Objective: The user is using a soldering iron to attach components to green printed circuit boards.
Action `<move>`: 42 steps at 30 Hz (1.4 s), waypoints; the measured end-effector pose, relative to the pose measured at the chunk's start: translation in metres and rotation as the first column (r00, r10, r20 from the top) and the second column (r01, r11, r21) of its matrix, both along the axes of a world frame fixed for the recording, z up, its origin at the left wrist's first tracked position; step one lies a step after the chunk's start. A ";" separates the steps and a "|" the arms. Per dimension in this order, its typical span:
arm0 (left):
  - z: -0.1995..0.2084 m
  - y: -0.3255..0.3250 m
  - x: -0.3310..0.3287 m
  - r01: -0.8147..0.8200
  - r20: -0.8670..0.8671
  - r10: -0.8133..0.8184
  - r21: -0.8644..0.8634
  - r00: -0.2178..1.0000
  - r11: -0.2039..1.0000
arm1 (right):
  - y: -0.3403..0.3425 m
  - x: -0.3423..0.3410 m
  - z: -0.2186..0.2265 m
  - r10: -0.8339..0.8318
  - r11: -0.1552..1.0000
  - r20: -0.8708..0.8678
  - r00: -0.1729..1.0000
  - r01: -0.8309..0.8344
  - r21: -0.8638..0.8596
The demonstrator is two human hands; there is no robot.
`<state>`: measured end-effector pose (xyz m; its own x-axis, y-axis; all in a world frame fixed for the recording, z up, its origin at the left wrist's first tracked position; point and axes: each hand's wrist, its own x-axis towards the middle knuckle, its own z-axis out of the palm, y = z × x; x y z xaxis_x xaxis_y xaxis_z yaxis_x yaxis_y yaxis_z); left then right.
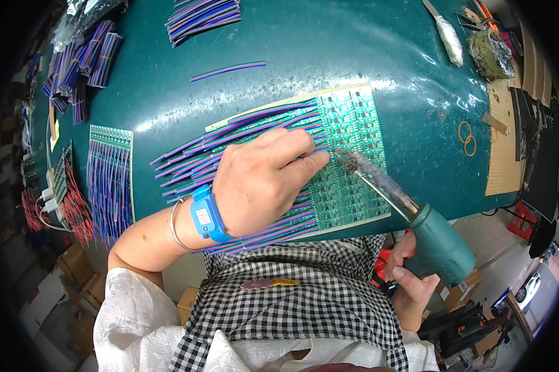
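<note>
A panel of green circuit boards (pixel 351 124) lies in front of me, with multicoloured ribbon wires (pixel 186 158) running off its left side in rows. My left hand (pixel 261 177) rests over these wires, thumb and forefinger pinched at a wire end on the boards. The pinched wire is mostly hidden under the hand. In my right hand (pixel 413 279), at the panel's lower right, is a green soldering gun (pixel 444 245). Its darkened tip reaches the boards just right of my left fingertips.
Further off lie a loose ribbon wire (pixel 228 70) and a wire bundle (pixel 205 20). More bundles (pixel 81 65) and a wired board panel (pixel 111 177) sit left. At right are rubber bands (pixel 467 138), a foil-wrapped tool (pixel 448 40) and a corrugated board (pixel 504 149).
</note>
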<state>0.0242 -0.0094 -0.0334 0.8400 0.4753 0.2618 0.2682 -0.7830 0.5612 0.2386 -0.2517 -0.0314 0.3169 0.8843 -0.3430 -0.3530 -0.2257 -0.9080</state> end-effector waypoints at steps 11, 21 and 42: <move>0.001 0.000 0.001 0.002 0.006 -0.002 -0.009 1.000 1.000 | 0.006 -0.004 0.019 -0.070 0.996 -0.087 0.994 0.065 -0.065; 0.000 0.000 0.001 0.002 0.019 -0.002 -0.010 1.000 1.000 | 0.003 -0.003 0.017 -0.057 0.996 -0.111 0.992 0.048 -0.080; 0.004 -0.006 0.000 0.073 -0.084 -0.052 0.275 0.995 0.959 | -0.005 0.004 -0.005 0.022 0.999 0.006 1.000 -0.023 0.045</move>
